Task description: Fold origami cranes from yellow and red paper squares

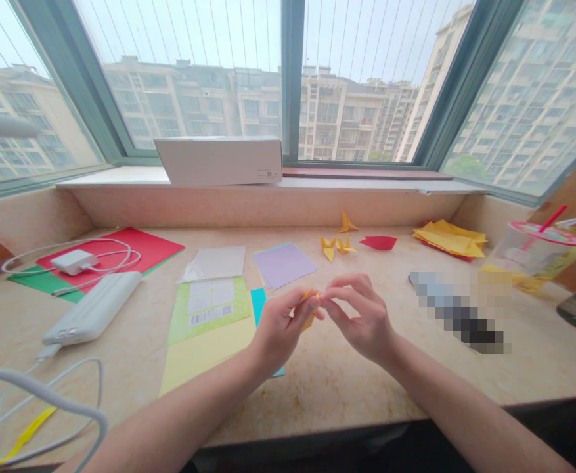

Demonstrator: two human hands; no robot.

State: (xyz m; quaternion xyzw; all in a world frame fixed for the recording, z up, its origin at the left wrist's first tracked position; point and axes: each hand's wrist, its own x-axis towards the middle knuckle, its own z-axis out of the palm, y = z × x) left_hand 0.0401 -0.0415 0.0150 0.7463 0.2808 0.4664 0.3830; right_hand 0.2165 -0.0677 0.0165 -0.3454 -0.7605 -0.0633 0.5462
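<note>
My left hand (284, 326) is closed on a small piece of folded orange-yellow paper (309, 322), most of it hidden behind the fingers. Thumb and fingertips of my right hand (359, 317) pinch the same paper at its upper right end. Both hands are held over the middle of the counter. Beyond them lie several yellow origami figures (335, 246) with pointed tips, and a red folded paper piece (379, 243) sits just to their right. Under and beside my left forearm are a blue sheet (258, 303) and a pale yellow sheet (203, 351).
Purple paper (284, 264) and a green paper pack (238, 299) lie left of centre. Further left are a power bank (94, 307), a charger (73, 261) with cables and red sheets (157, 246). Yellow papers (450, 238), a blurred-out object (458, 312) and a plastic cup (529, 256) stand right.
</note>
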